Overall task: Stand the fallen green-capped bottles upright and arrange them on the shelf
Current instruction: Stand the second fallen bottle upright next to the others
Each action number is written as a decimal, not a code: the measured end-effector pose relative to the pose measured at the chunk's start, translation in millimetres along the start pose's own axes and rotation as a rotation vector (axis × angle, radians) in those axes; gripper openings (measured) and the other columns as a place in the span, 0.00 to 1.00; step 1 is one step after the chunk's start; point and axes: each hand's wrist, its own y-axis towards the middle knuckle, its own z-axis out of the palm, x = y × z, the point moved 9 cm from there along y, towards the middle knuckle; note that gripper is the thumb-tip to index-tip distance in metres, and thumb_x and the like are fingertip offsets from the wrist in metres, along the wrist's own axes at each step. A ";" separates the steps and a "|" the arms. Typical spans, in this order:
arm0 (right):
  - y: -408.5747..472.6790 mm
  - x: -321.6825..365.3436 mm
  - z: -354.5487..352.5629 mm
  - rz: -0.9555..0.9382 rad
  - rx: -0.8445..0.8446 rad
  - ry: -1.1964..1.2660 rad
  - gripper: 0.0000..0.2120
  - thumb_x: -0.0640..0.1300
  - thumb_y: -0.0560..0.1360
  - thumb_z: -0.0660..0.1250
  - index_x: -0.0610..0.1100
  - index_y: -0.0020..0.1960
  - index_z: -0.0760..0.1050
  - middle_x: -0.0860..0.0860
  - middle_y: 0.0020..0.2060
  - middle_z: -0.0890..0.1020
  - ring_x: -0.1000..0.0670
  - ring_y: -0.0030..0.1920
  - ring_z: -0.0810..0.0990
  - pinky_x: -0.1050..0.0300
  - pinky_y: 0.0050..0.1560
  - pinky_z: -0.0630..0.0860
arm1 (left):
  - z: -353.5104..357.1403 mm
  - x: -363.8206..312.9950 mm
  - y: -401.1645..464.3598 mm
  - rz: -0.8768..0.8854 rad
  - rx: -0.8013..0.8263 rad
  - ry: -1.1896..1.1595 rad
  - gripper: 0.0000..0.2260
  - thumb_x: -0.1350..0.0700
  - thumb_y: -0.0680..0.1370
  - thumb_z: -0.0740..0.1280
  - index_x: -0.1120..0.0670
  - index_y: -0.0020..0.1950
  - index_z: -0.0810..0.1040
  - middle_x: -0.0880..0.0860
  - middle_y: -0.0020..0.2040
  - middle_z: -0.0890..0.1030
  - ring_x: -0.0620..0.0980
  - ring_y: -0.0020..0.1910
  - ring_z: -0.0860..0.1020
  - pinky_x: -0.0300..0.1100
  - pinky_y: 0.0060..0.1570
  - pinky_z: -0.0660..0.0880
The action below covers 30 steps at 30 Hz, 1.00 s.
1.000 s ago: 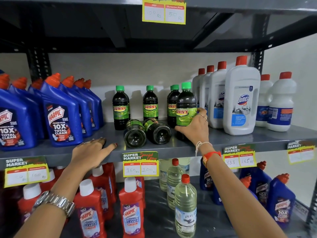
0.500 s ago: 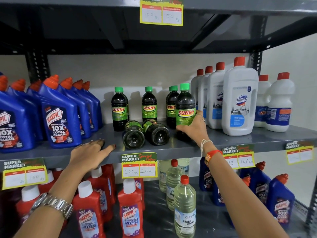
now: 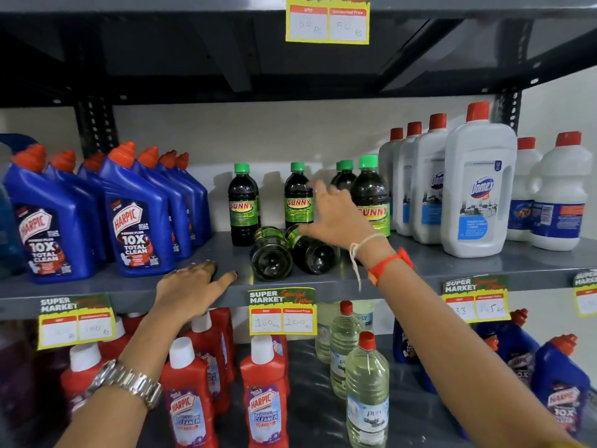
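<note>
- Two green-capped bottles lie on their sides on the middle shelf (image 3: pixel 420 270), bases toward the camera: the left fallen bottle (image 3: pixel 270 253) and the right fallen bottle (image 3: pixel 315 250), touching each other, just in front of the standing ones.
- Four or five more of the same kind stand upright behind them: one at the left (image 3: pixel 243 205), one in the middle (image 3: pixel 298 197), one at the right front (image 3: pixel 371 195) and at least one partly hidden behind the hand.
- The right hand (image 3: pixel 336 218) hangs over the right fallen bottle with fingers spread and slightly curled, holding nothing; I cannot tell whether the palm touches the bottle.
- The left hand (image 3: pixel 190 286) rests flat on the shelf's front edge, fingers loosely apart and empty, just left of the fallen pair.
- Blue cleaner bottles (image 3: pixel 135 218) stand to the left and white cleaner bottles (image 3: pixel 478 189) to the right, leaving a gap between them for the green-capped row.
- Handling, as a judgement: the bottles look like stiff plastic full of dark liquid, so fairly heavy for their size, smooth, and round enough to roll when nudged.
- A wrap of the fingers around the labelled middle seems the surest hold; the narrow neck would give less control while tipping one upright.
- Nudging the standing row is the likely risk.
</note>
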 end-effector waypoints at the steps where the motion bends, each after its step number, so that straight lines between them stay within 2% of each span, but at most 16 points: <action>1: 6.4 -2.2 16.6 0.053 0.165 0.026 0.38 0.55 0.69 0.69 0.36 0.69 0.59 0.38 0.60 0.74 0.38 0.61 0.71 0.48 0.62 0.68 | -0.5 -0.4 -0.4 0.000 0.003 -0.005 0.30 0.34 0.75 0.48 0.49 0.70 0.66 0.51 0.72 0.68 0.53 0.68 0.68 0.48 0.58 0.67; 3: 13.7 -9.0 39.7 0.173 0.390 0.064 0.34 0.56 0.70 0.68 0.37 0.67 0.63 0.39 0.62 0.75 0.39 0.60 0.74 0.52 0.58 0.71 | -1.5 -1.0 -1.4 0.006 0.003 -0.010 0.30 0.34 0.75 0.49 0.49 0.70 0.66 0.52 0.72 0.68 0.53 0.68 0.68 0.47 0.58 0.67; 5: 18.2 -12.6 52.7 0.231 0.533 0.016 0.27 0.58 0.72 0.65 0.39 0.62 0.70 0.43 0.60 0.77 0.43 0.55 0.76 0.56 0.51 0.72 | -2.2 -1.5 -2.3 0.011 -0.005 -0.018 0.30 0.34 0.75 0.49 0.50 0.69 0.67 0.52 0.71 0.68 0.53 0.67 0.68 0.47 0.59 0.66; 7: 20.2 -15.3 63.2 0.274 0.666 0.026 0.19 0.57 0.73 0.64 0.42 0.50 0.76 0.46 0.51 0.80 0.48 0.43 0.78 0.62 0.40 0.74 | -2.8 -1.8 -2.7 0.018 -0.018 -0.024 0.30 0.34 0.75 0.50 0.51 0.69 0.68 0.52 0.71 0.69 0.53 0.67 0.68 0.47 0.60 0.66; 9: 18.9 -16.4 71.0 0.334 0.757 0.124 0.14 0.55 0.73 0.64 0.45 0.38 0.75 0.49 0.38 0.79 0.52 0.33 0.76 0.67 0.23 0.73 | -3.0 -2.1 -2.5 0.025 -0.024 -0.018 0.30 0.34 0.74 0.50 0.51 0.69 0.68 0.52 0.70 0.69 0.53 0.67 0.69 0.48 0.60 0.67; 10: 19.5 -17.3 73.6 0.353 0.765 0.158 0.13 0.54 0.72 0.65 0.46 0.36 0.74 0.49 0.35 0.78 0.52 0.31 0.75 0.68 0.20 0.71 | -3.1 -2.2 -2.4 0.029 -0.025 -0.013 0.30 0.34 0.74 0.50 0.51 0.69 0.68 0.53 0.70 0.70 0.53 0.66 0.69 0.48 0.59 0.67; 13: 27.8 -22.8 72.3 0.374 0.606 0.206 0.12 0.53 0.67 0.71 0.45 0.38 0.75 0.50 0.34 0.78 0.52 0.33 0.76 0.63 0.26 0.72 | -3.6 -2.5 -2.4 0.039 -0.032 -0.008 0.31 0.34 0.74 0.49 0.51 0.69 0.67 0.53 0.70 0.70 0.53 0.66 0.69 0.49 0.59 0.67; 18: 34.6 -38.5 53.6 0.440 0.299 0.218 0.23 0.55 0.58 0.76 0.42 0.43 0.74 0.45 0.44 0.81 0.44 0.42 0.79 0.55 0.40 0.78 | -0.5 -3.7 -0.1 0.078 -0.022 0.055 0.30 0.35 0.75 0.47 0.50 0.69 0.67 0.51 0.71 0.69 0.52 0.67 0.69 0.49 0.59 0.67; 20: 36.7 -43.0 32.2 0.450 0.123 0.238 0.27 0.58 0.55 0.77 0.42 0.44 0.72 0.44 0.47 0.80 0.43 0.44 0.78 0.56 0.43 0.75 | 0.3 -2.9 1.0 0.070 -0.022 0.041 0.31 0.34 0.75 0.47 0.51 0.70 0.66 0.51 0.71 0.69 0.51 0.67 0.68 0.49 0.60 0.67; 22: 35.2 -44.8 7.3 0.457 -0.076 0.294 0.30 0.58 0.53 0.78 0.42 0.44 0.70 0.46 0.45 0.78 0.44 0.46 0.77 0.57 0.42 0.74 | 0.1 -1.9 1.2 0.050 -0.024 0.023 0.32 0.33 0.74 0.48 0.51 0.70 0.66 0.51 0.72 0.67 0.51 0.68 0.67 0.49 0.61 0.66; 25: 27.8 -40.7 -21.6 0.422 -0.297 0.376 0.29 0.57 0.53 0.77 0.44 0.45 0.72 0.49 0.40 0.76 0.47 0.43 0.76 0.57 0.41 0.72 | -0.2 -1.6 0.8 0.035 -0.029 0.017 0.32 0.33 0.74 0.48 0.50 0.70 0.66 0.50 0.72 0.67 0.52 0.68 0.67 0.49 0.61 0.67; 30: 2.5 -34.0 -30.2 0.385 -0.410 0.469 0.33 0.55 0.55 0.77 0.42 0.55 0.73 0.50 0.42 0.77 0.46 0.49 0.79 0.54 0.48 0.74 | -0.3 -0.5 0.3 0.019 -0.022 0.012 0.31 0.33 0.74 0.48 0.50 0.69 0.67 0.51 0.71 0.69 0.53 0.67 0.68 0.49 0.59 0.67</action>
